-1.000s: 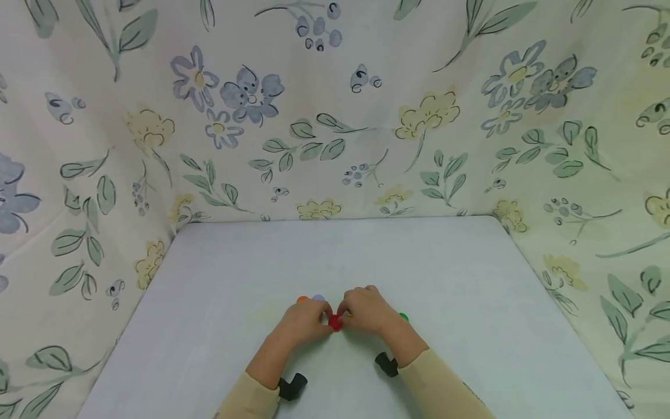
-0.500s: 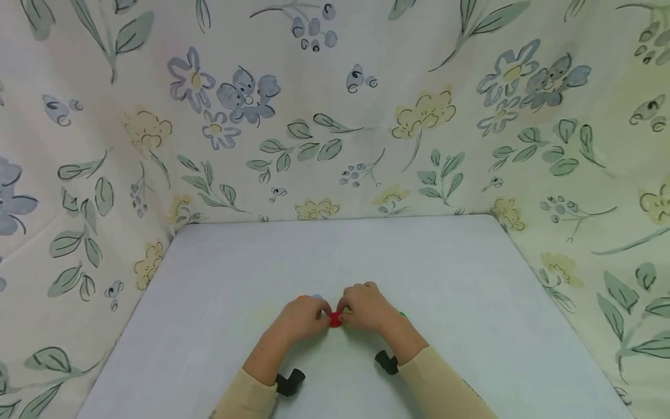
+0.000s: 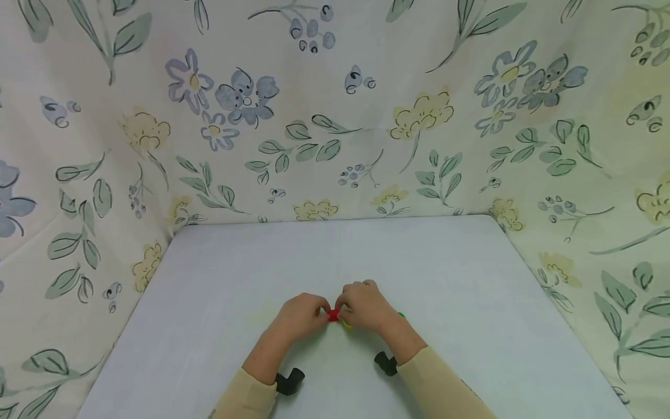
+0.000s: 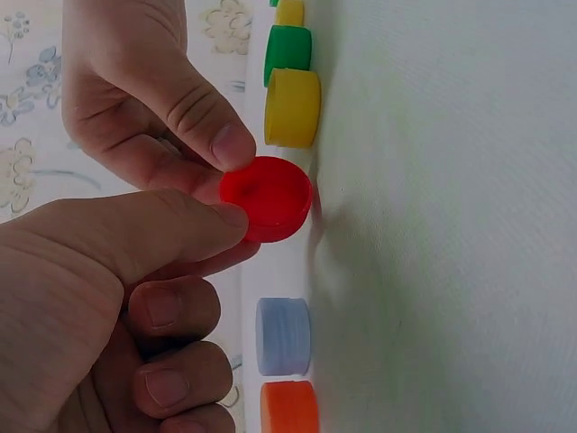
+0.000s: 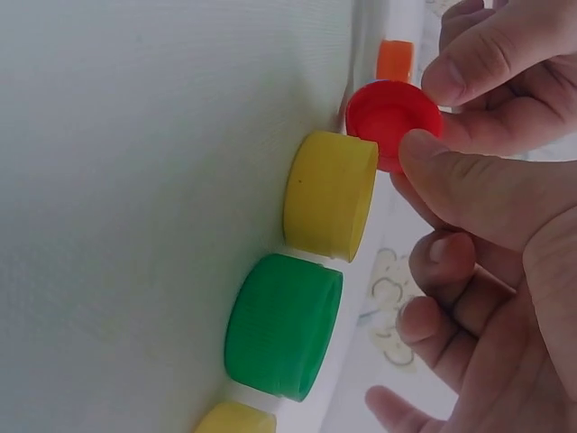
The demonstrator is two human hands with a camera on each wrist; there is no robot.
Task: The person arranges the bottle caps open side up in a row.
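A red bottle cap [image 3: 332, 315] is pinched from both sides, between the thumbs and fingers of my left hand [image 3: 299, 317] and right hand [image 3: 366, 306]. In the left wrist view the red cap shows its hollow side, tipped toward the camera. Beside it, on the right hand's side, stands a yellow cap [image 5: 320, 194], then a green cap [image 5: 281, 325]. On the left hand's side are a light blue cap [image 4: 283, 336] and an orange cap [image 4: 289, 408]; the left hand hides both in the head view.
Another yellow cap [image 5: 236, 419] lies beyond the green one, in the same row. The white table [image 3: 335, 250] ends at a floral cloth [image 3: 335, 116] hanging behind and at the sides. A black wrist mount [image 3: 291, 382] sits under each wrist.
Both hands have shifted slightly up in the head view with the red cap, which has tilted. The left hand now covers the orange and light blue caps, and a yellow edge shows below the right hand.
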